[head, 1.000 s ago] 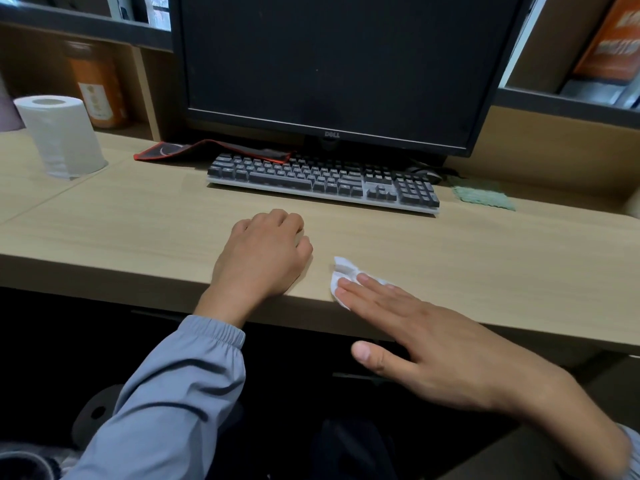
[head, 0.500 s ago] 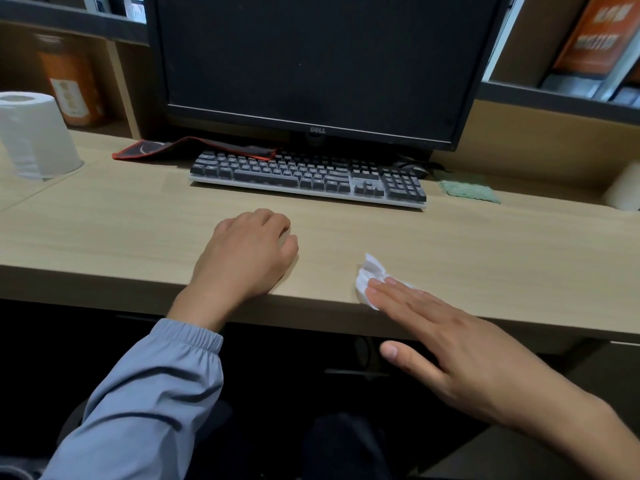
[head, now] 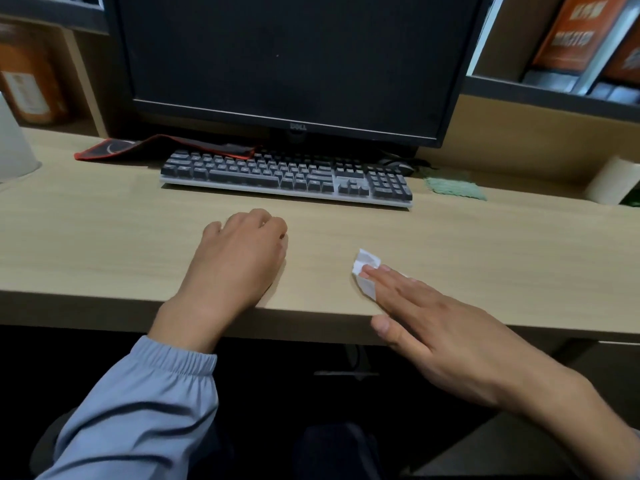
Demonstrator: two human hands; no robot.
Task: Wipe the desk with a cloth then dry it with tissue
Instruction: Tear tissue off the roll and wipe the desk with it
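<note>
1. A pale wooden desk [head: 104,237] filled the view from above, with its front edge running across the middle.
2. The right hand [head: 450,334] reached in from the lower right, palm down and flat.
3. Its straight fingers [head: 391,282] lay close together and pressed on a small crumpled white tissue [head: 367,263].
4. The tissue lay on the desk near the front edge, right of centre, with part of it showing past the fingertips.
5. The right thumb [head: 384,325] stuck out to the side over the desk's front edge, apart from the tissue.
6. The left hand [head: 239,258] rested knuckles-up on the desk, left of the tissue and well apart from it.
7. Its fingers were loosely curled under, and nothing showed in its grip.
8. A blue-grey sleeve [head: 138,410] with a gathered cuff covered the left forearm.
9. A green cloth [head: 453,188] lay flat on the desk at the back, just right of the keyboard [head: 284,176], with neither hand near it.
10. The dark-keyed keyboard sat in front of a black monitor [head: 287,60] whose screen was dark.
11. A black mat [head: 114,148] with a red border lay partly under the keyboard's left end.
12. A white roll [head: 14,147] stood at the desk's far left edge, cut off by the frame.
13. Orange books [head: 581,32] stood on a shelf at the upper right.
</note>
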